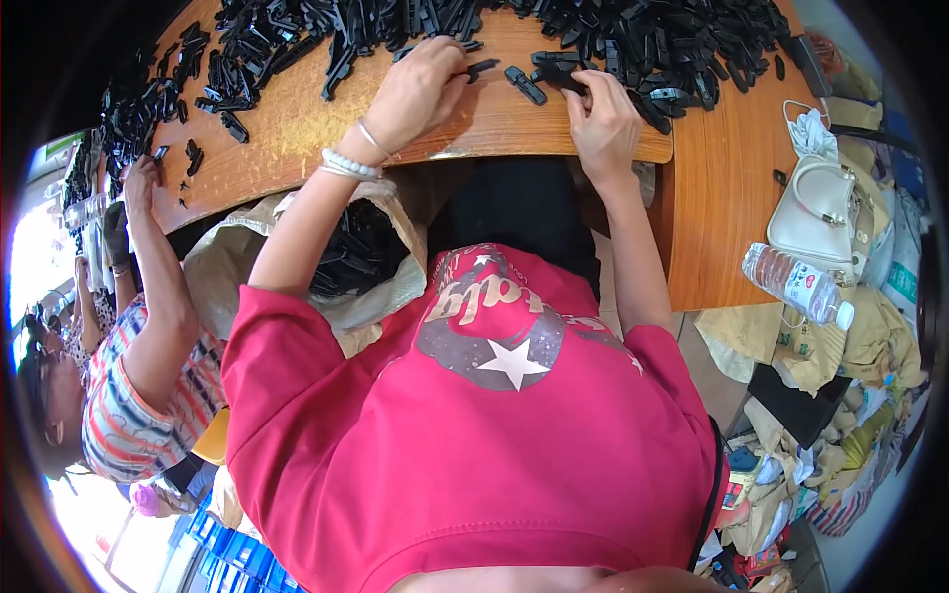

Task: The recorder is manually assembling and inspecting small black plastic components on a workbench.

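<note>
My left hand (417, 91) rests on the wooden table (297, 138), its fingers pinching a small black plastic part (481, 67). White bead bracelets circle that wrist. My right hand (600, 117) grips another black plastic part (559, 71) at the table's near edge. One loose black part (525, 85) lies between the two hands. A large heap of the same black parts (633, 35) spreads across the far side of the table. I wear a red shirt with a star print.
An open sack (361, 259) filled with black parts sits under the table at my left. A person in a striped shirt (138, 395) works to the left, one hand (138, 178) on the table. A white handbag (820, 212) and a plastic water bottle (796, 285) lie at the right.
</note>
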`<state>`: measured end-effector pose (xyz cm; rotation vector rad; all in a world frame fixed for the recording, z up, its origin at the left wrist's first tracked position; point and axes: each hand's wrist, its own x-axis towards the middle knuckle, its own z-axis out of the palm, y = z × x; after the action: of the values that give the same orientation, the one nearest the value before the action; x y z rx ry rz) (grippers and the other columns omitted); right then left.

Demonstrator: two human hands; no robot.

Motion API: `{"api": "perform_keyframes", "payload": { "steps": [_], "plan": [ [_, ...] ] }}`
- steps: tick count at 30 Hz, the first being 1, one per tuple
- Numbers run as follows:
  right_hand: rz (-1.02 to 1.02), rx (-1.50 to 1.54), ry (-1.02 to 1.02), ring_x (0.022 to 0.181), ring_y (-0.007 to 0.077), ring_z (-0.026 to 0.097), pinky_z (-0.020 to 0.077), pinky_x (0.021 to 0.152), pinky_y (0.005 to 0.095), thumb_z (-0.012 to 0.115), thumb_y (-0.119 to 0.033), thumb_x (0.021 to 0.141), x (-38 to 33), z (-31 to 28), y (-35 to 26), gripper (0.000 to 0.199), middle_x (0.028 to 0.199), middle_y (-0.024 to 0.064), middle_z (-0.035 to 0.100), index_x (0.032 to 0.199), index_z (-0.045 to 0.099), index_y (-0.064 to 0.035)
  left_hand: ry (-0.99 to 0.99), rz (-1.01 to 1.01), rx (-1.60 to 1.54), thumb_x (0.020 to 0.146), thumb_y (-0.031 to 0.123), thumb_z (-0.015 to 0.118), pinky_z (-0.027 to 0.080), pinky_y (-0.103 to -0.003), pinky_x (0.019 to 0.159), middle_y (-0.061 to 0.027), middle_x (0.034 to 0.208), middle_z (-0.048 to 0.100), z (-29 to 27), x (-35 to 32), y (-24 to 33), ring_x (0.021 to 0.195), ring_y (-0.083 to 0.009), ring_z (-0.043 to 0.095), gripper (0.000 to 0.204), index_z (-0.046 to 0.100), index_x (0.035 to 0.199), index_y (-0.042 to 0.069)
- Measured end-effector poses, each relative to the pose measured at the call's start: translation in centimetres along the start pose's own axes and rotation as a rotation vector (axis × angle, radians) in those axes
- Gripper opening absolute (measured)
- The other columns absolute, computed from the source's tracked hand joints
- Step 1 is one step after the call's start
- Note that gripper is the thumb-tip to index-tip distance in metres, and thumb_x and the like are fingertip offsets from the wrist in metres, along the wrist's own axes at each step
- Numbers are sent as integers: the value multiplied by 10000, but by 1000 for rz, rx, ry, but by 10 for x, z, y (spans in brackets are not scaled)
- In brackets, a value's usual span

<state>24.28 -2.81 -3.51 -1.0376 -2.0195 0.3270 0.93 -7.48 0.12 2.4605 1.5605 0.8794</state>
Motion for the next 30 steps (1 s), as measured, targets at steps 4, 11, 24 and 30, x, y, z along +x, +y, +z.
{"api": "perform_keyframes", "payload": {
  "steps": [4,11,24,30],
  "plan": [
    [-31,-56,-41,841,296,603,496,687,362,720,-48,692,2,-1,-7,326,923,123,590,986,583,-15,-143,-600,-451,865,92,604,490,-236,684,-81,913,657,-16,-6,16,735,-103,603,137,575,911,-34],
    [88,-55,-189,790,288,609,488,656,362,694,-64,732,9,-8,-7,197,861,153,613,901,616,1,-42,-860,-900,897,163,549,489,-242,685,-119,863,664,-33,-16,25,755,-149,636,167,575,909,-1],
    [518,810,-330,755,160,662,527,696,231,586,46,825,5,-42,-38,207,874,139,668,1024,644,46,-59,-937,-1203,897,139,557,504,-262,696,-89,855,633,-15,-4,42,707,-134,611,261,579,1080,-47],
    [267,770,-209,758,151,660,560,673,231,656,73,759,12,-32,-60,191,921,102,624,948,654,45,-156,-789,-982,906,242,568,465,-195,481,-57,660,626,-17,5,61,547,-81,582,318,643,1048,-33]
  ]
}}
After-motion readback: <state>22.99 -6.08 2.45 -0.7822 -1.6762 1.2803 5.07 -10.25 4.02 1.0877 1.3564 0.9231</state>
